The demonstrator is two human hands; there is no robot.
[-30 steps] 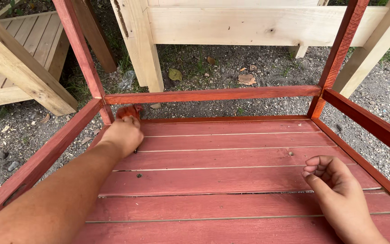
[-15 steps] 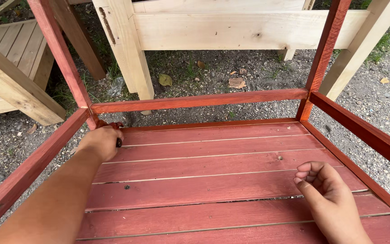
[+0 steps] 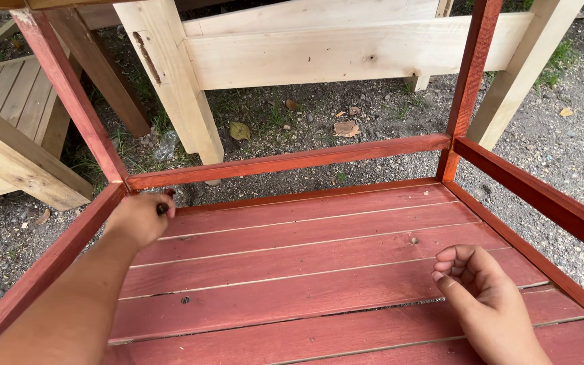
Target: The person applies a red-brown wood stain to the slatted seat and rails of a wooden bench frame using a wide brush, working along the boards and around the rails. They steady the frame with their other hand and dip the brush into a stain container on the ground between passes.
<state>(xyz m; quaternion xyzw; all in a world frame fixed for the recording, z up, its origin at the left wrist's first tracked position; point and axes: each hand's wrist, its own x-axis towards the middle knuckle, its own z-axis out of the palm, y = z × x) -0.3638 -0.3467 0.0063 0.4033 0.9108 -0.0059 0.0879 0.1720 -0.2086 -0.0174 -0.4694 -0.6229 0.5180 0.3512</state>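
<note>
My left hand [image 3: 136,217] reaches to the far left corner of the red slatted deck [image 3: 305,270], where the red corner post [image 3: 76,94] meets the horizontal rails. Its fingers are closed around a small dark tool [image 3: 162,208], of which only the tip shows past my knuckles; I cannot tell what kind of tool it is. The tip sits just beside the back rail [image 3: 292,161], right at the edge of the first slat.

My right hand [image 3: 484,297] hangs over the near right part of the deck, fingers curled loosely inward into a half fist, holding nothing that I can see. It is well apart from my left hand.

A screw head [image 3: 184,299] shows in one slat near my left forearm, and another [image 3: 414,240] lies just beyond my right hand. Behind the red frame stands an unpainted pale wooden frame [image 3: 346,51] on gravel ground [image 3: 373,115], with a few dry leaves [image 3: 347,128] scattered between them.
</note>
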